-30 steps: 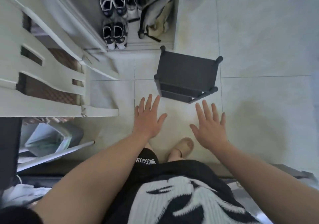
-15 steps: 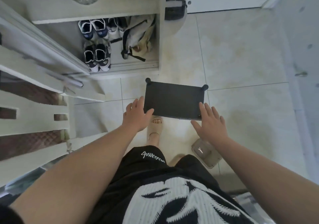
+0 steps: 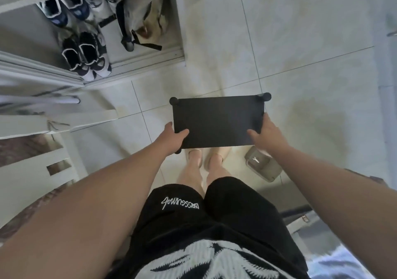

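A small black rack with a flat rectangular top and round knobs at its corners is in front of me, over the tiled floor. My left hand grips its near left corner, thumb lying on the top. My right hand grips its near right edge, thumb on the top as well. The rack's legs and lower part are hidden under its top. My two feet in beige slippers show just below its near edge.
An open white cabinet at upper left holds several sneakers and a bag. White slatted furniture stands on the left. A clear lidded box lies on the floor by my right foot.
Both hands went from open and reaching, to touching the rack's near edge, to gripping its two near sides. The view has shifted so the rack lies directly before me.
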Demonstrator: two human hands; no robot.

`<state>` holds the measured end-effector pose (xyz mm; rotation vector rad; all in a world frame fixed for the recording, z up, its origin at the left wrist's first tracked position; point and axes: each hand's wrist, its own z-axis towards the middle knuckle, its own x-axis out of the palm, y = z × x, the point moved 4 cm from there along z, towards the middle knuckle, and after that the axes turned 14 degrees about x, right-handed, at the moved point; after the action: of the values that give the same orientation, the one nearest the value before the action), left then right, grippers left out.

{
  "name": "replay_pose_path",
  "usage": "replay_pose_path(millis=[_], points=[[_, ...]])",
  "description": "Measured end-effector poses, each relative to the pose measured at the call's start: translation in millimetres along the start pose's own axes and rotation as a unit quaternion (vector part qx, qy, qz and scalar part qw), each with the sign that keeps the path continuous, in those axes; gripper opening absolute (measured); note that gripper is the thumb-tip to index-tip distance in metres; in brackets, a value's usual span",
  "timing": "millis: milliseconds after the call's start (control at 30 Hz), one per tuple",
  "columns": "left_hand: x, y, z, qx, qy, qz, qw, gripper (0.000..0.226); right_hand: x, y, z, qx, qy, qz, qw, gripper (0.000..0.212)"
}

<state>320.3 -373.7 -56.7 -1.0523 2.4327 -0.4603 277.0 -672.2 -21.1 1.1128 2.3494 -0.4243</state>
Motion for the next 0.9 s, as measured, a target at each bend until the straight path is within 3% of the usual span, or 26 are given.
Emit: replay_pose_path(millis=[133,233,400,600,900], points=[[6,-1,9,-0.01,-0.04,-0.047,0.998,0.044,8,-2,19,0.072,0.079,0.24,0.965,0.041],[4,-6,9,-0.019,-0.07,-0.096,0.993,0.036,6,0,24,0.104,0.12,0.33,0.931,0.03],[-14,-24,0,0.017,-0.134,-0.1,0.986,0.04,-16,6,10,0.085,0.11,0.365,0.921,0.011],[-49,-67,-18,0.064,-0.192,-0.098,0.975,0.03,-53,13,-15,0.023,0.048,0.404,0.913,0.012],[-49,-182,-29,0.173,-0.189,-0.069,0.964,0.019,-140,-7,-23,-0.005,-0.036,0.461,0.887,0.02]])
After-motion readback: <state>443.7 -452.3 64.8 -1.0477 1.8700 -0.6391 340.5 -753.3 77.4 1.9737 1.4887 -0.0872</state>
